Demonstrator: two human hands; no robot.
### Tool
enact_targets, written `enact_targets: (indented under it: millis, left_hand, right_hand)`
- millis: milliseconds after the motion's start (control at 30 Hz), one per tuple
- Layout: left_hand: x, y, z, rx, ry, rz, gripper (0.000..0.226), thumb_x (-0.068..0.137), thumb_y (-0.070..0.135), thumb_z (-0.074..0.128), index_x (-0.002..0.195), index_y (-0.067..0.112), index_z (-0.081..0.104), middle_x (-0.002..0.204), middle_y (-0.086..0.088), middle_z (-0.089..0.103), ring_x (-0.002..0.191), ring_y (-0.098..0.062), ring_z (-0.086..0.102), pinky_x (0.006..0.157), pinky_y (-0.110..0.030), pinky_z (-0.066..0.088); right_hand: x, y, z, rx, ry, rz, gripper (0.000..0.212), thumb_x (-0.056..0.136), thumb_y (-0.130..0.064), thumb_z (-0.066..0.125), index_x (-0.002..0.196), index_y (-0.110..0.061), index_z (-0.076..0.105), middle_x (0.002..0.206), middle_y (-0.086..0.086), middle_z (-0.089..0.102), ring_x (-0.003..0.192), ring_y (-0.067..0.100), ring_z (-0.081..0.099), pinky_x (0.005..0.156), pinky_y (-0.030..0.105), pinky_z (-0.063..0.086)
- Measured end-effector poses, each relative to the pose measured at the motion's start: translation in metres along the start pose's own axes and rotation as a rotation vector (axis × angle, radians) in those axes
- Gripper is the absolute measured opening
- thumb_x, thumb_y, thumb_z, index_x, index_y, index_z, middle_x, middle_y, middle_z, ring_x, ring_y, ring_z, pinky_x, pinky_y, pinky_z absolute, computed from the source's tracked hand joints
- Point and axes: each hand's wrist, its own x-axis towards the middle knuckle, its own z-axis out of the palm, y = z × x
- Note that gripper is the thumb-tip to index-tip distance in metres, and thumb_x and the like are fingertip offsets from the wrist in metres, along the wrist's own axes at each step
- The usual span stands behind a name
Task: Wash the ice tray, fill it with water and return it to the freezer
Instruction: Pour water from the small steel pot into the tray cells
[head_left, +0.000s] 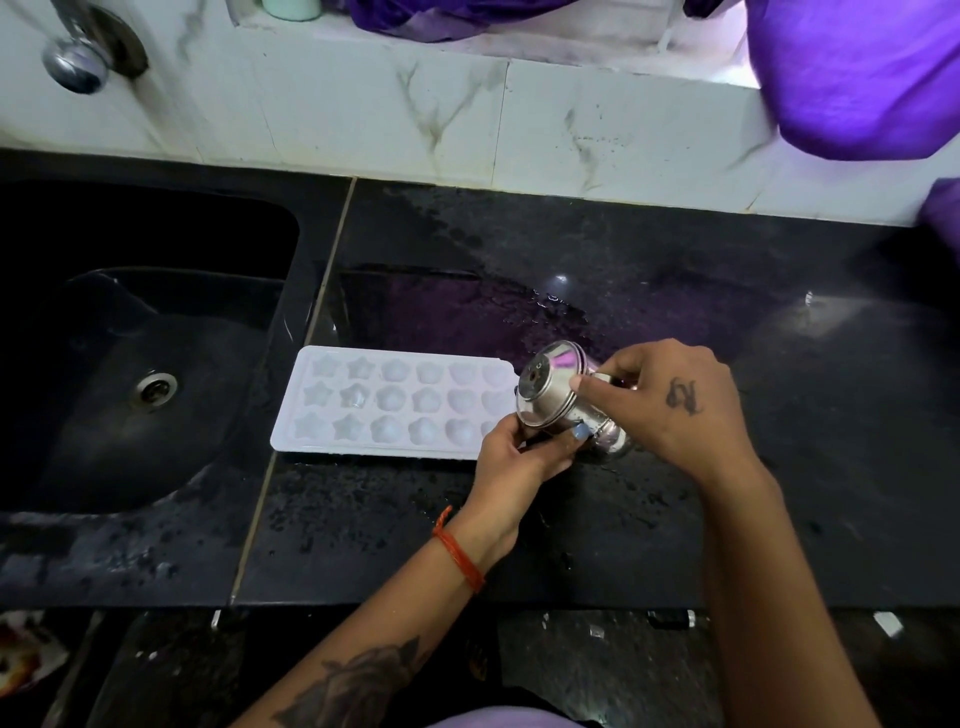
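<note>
The white ice tray (395, 402) lies flat on the wet black counter (675, 493) just right of the sink (130, 338), its long axis running left to right, with rows of star and flower-shaped cups facing up. Over its right end you hold a small steel pot (566, 402) tipped on its side, its base toward the camera. Your left hand (519, 457) is curled closed around its lower edge; your right hand (670, 400) grips it from the right, fingers wrapped on.
</note>
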Motion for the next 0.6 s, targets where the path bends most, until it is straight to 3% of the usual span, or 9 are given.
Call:
enact_targets:
  millis: [233, 433, 600]
  left_hand:
    - [-0.003, 0.003, -0.002, 0.102, 0.097, 0.088, 0.038, 0.073, 0.015, 0.079, 0.107, 0.007, 0.062, 0.103, -0.005, 0.07, 0.1, -0.021, 0.067, 0.084, -0.032, 0.056]
    - [-0.009, 0.012, -0.015, 0.209, 0.194, 0.141, 0.068, 0.045, 0.049, 0.083, 0.103, 0.018, 0.066, 0.103, 0.002, 0.071, 0.102, -0.018, 0.066, 0.092, -0.043, 0.053]
    - [-0.019, 0.023, -0.032, 0.189, 0.243, 0.195, 0.064, 0.045, 0.047, 0.082, 0.101, 0.018, 0.068, 0.099, 0.002, 0.073, 0.101, -0.02, 0.067, 0.093, -0.047, 0.051]
  right_hand:
    - [-0.002, 0.005, 0.002, 0.165, -0.008, 0.059, 0.026, 0.082, -0.043, 0.065, 0.071, -0.021, 0.071, 0.056, -0.005, 0.062, 0.058, 0.011, 0.057, 0.052, 0.023, 0.038]
    - [-0.001, -0.002, 0.009, 0.266, -0.018, 0.061, 0.023, 0.08, -0.044, 0.067, 0.066, -0.025, 0.069, 0.063, -0.004, 0.068, 0.066, 0.013, 0.062, 0.058, 0.027, 0.042]
    - [0.003, -0.023, 0.015, 0.29, -0.038, 0.01, 0.023, 0.079, -0.046, 0.067, 0.067, -0.026, 0.07, 0.062, -0.005, 0.067, 0.067, 0.013, 0.063, 0.063, 0.028, 0.044]
